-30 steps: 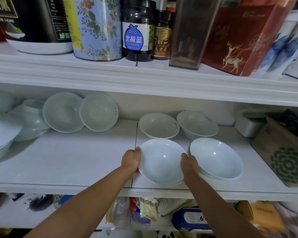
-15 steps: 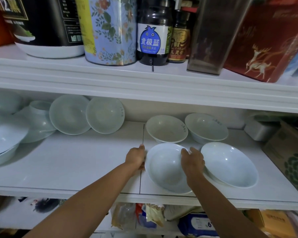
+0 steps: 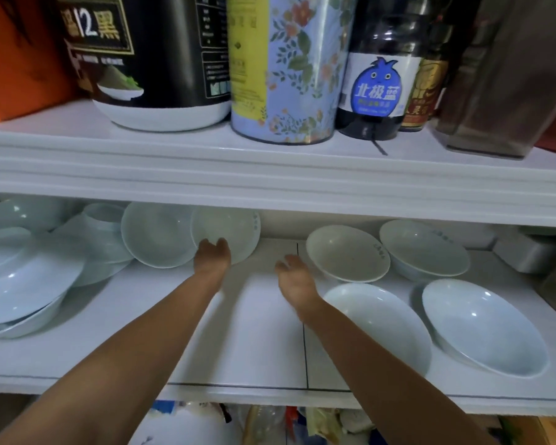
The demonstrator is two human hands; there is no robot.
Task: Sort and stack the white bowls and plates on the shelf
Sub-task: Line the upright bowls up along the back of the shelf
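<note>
The left hand (image 3: pixel 213 255) is stretched toward the back edge of the shelf (image 3: pixel 254 342), where a white plate (image 3: pixel 238 224) is leaned upright against the back wall. The fingers are spread and only lightly bent in front of the plate's lower rim, so the grip is seen to be loose and unclosed. Whether the rim is touched cannot be told. A second plate (image 3: pixel 156 234) is leaned just beside the first, on its left, with the rims overlapped.

The right hand (image 3: pixel 294 279) is held over bare shelf near the middle, its grip relaxed and nothing held in it. It is placed between the white plate and a cream bowl (image 3: pixel 347 256), apart from both.

A pale bowl (image 3: pixel 426 248) is set just beside the cream bowl, on its right, along the back edge. Nearer the front edge, a front bowl (image 3: pixel 382 322) is set just beside the right forearm, and an end bowl (image 3: pixel 482 326) lies closer to the right end. At the left end a stack of wide dishes (image 3: pixel 23 284) is seen, with an upturned bowl (image 3: pixel 105 220) behind it.

On the board above, a floral tin (image 3: pixel 283 69) is stood beside a dark jar (image 3: pixel 382 75).
</note>
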